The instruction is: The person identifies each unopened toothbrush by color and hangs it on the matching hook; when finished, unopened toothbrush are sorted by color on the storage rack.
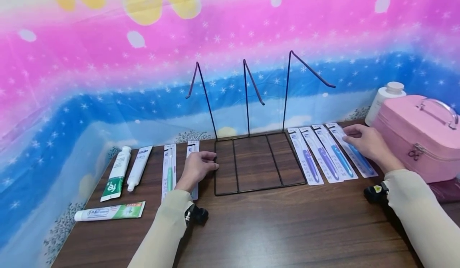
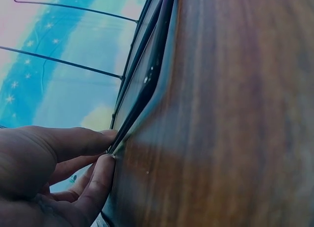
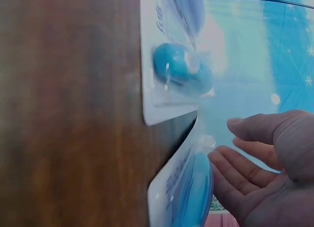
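The fingers (image 2: 100,180) of the left hand (image 1: 195,169) are, as I read the wrist feed, pinched on the outer rod of a dark metal wire rack (image 1: 248,135) with a flat rectangular base and three bent uprights. It stands on the brown wooden table (image 1: 251,228); the grip is at its nine o'clock edge. The right hand (image 1: 368,141) is loosely curved, thumb well parted, holding nothing, by a blue-handled toothbrush in a white blister card (image 1: 361,162) at three o'clock; whether they touch I cannot tell.

To steady the rack well, I judge a light, low pinch best, any shift kept flat, since a one-sided pull could twist the base.

The tight spot is three o'clock: two purple-handled toothbrush packs (image 1: 312,166) and another blue-handled pack (image 1: 343,162) lie between base and right hand. At nine, a green-handled toothbrush pack (image 1: 169,178) lies near the left hand. At twelve, pink-and-blue patterned cloth (image 1: 161,60) hangs behind the uprights. Farther out are three toothpaste tubes (image 1: 116,176) between eight and nine, a boxy pink case (image 1: 413,128) toward three and a white plastic bottle (image 1: 382,98) at two.
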